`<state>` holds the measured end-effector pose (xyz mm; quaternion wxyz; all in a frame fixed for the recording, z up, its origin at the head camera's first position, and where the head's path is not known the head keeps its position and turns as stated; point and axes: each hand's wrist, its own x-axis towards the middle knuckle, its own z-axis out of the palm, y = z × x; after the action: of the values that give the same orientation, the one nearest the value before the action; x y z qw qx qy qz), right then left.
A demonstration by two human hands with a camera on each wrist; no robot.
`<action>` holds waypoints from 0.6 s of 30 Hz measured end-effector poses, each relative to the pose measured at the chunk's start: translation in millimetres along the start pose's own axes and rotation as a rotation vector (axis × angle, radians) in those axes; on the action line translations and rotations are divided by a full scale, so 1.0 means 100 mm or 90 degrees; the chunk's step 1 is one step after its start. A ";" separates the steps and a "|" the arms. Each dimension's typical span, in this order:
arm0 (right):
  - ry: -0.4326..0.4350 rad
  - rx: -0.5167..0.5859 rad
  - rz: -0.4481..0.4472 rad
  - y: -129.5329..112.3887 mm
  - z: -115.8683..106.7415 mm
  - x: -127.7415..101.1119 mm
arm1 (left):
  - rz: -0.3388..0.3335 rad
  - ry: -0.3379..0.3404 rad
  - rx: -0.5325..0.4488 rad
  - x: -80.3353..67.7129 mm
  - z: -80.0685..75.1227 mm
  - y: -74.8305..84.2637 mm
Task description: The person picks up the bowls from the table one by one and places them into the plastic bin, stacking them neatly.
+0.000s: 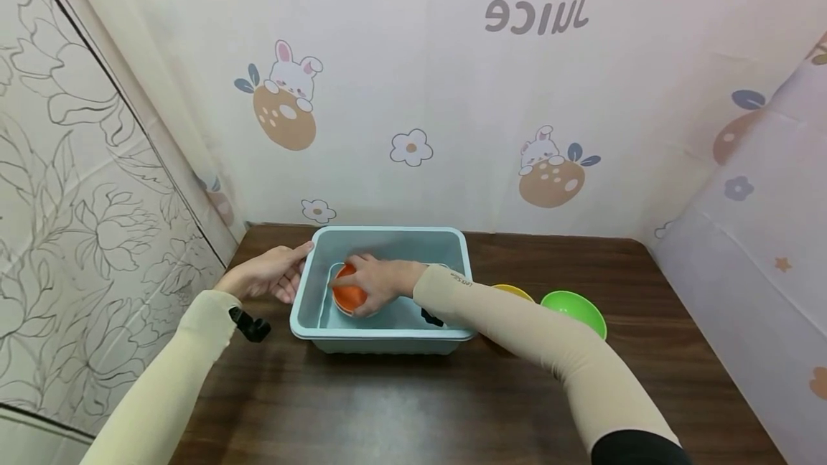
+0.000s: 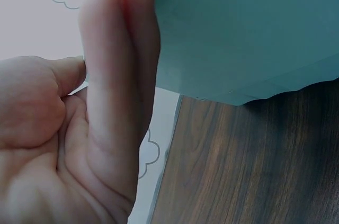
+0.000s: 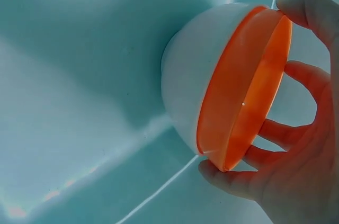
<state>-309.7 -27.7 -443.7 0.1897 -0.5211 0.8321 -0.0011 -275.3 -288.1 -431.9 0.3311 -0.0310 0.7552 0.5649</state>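
Backdrop lettering (image 1: 536, 13) mirrored, reads "Juice". Right hand (image 1: 371, 284) curled round orange bowl (image 1: 347, 296) inside blue tub (image 1: 388, 339), left half. Left hand (image 1: 268, 273) flat against tub's left wall, fingers straight. Right wrist view alone shows white bowl (image 3: 196, 86) nested under the orange one. Green bowl (image 1: 575, 309) right of tub.

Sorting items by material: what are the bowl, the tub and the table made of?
Bowl: likely plastic, smooth, white outside, translucent orange inside. Tub: seemingly moulded plastic, pale blue, soft sheen. Table: dark wood or wood-look laminate, visible grain, slightly glossy.
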 end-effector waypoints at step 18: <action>-0.001 0.023 0.004 0.03 0.06 0.02 | -0.002 0.000 -0.007 0.01 0.01 0.00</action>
<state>-311.3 -26.3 -450.9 0.1999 -0.5150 0.8334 -0.0153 -275.2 -286.9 -432.7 0.3316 -0.0342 0.7522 0.5684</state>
